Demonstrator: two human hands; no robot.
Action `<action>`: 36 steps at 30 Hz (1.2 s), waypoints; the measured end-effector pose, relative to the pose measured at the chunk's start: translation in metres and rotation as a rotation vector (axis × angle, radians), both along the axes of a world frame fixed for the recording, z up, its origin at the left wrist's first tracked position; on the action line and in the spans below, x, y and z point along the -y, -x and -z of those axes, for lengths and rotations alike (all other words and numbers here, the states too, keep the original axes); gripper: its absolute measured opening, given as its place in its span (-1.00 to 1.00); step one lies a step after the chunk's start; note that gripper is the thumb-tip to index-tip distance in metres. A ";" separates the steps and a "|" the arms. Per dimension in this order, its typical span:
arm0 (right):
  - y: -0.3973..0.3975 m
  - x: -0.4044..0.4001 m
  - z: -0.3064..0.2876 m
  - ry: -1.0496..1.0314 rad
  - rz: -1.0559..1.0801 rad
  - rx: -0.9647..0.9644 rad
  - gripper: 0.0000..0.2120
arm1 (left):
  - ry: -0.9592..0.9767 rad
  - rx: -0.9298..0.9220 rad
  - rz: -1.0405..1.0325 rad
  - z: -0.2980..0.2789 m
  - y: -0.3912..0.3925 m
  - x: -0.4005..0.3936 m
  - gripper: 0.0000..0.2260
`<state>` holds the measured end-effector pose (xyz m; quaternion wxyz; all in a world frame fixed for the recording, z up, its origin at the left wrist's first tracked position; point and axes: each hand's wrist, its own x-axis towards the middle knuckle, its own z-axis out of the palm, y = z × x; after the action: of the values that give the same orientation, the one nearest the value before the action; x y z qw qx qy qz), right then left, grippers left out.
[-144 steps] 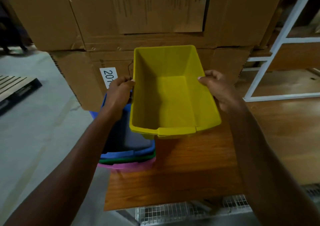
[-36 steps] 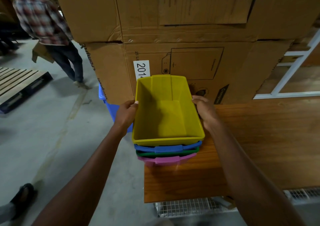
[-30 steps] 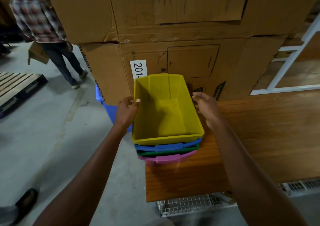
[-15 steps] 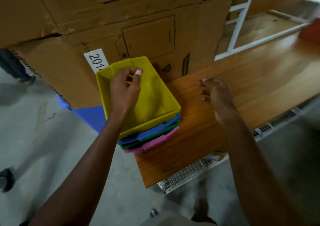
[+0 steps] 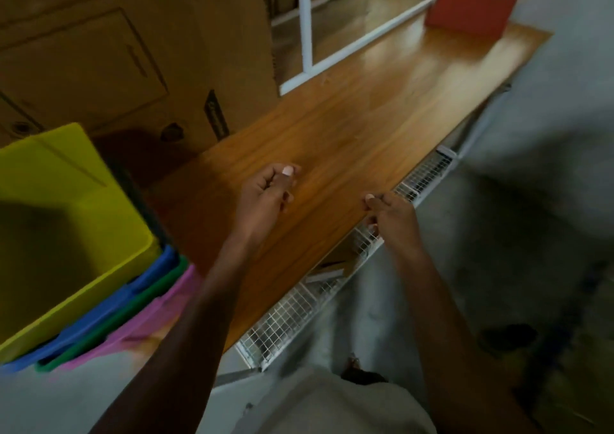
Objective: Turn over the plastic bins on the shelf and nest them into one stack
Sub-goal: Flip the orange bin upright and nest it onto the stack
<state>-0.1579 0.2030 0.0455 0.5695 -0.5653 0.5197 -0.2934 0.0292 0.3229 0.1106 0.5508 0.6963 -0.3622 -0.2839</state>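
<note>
A yellow bin (image 5: 66, 234) sits open side up at the left end of the wooden shelf (image 5: 365, 118), nested on a blue bin (image 5: 109, 314), a green bin (image 5: 126, 324) and a pink bin (image 5: 149, 320); only their rims show. A red bin (image 5: 470, 8) stands bottom up at the shelf's far right end. My left hand (image 5: 265, 198) hovers over the middle of the shelf, fingers loosely curled, holding nothing. My right hand (image 5: 388, 214) is at the shelf's front edge, also curled and empty. Both hands are well clear of the stack.
Large cardboard boxes (image 5: 133, 51) stand behind the stack at the back left. A white metal frame (image 5: 305, 35) rises behind the shelf. Wire mesh (image 5: 299, 310) runs below the shelf's front edge. Grey concrete floor (image 5: 531, 201) lies to the right.
Both hands let go of the yellow bin, now nested on the stack, and moved right over the shelf. My view swung right, and the red bin came into sight.
</note>
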 end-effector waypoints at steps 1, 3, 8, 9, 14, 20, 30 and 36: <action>0.014 0.012 0.007 0.012 0.013 -0.015 -0.85 | -0.044 -0.051 0.005 0.012 0.009 0.016 -0.75; 0.041 0.035 0.021 0.032 0.042 -0.063 -0.84 | -0.134 -0.127 -0.010 0.034 0.028 0.045 -0.75; 0.093 0.101 0.046 -0.018 0.140 -0.144 -0.84 | -0.229 -0.196 -0.055 0.069 0.070 0.107 -0.77; 0.100 0.115 0.050 -0.030 0.153 -0.139 -0.84 | -0.247 -0.205 -0.052 0.075 0.077 0.118 -0.76; 0.116 0.186 0.065 -0.070 0.154 -0.129 -0.81 | -0.312 -0.273 -0.037 0.101 0.096 0.188 -0.75; 0.132 0.296 0.079 -0.067 0.053 -0.204 -0.85 | -0.350 -0.279 0.049 0.129 0.109 0.314 -0.77; 0.173 0.469 0.079 -0.086 0.312 -0.162 -0.88 | -0.392 -0.215 0.349 0.118 0.151 0.554 -0.78; 0.203 0.595 0.087 -0.081 0.307 -0.135 -0.88 | -0.378 -0.201 0.375 0.124 0.187 0.686 -0.77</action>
<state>-0.3612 -0.3923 -0.0414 0.5040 -0.4744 0.6484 -0.3171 -0.1581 -0.3630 -0.0138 0.3821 0.6758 -0.3687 -0.5112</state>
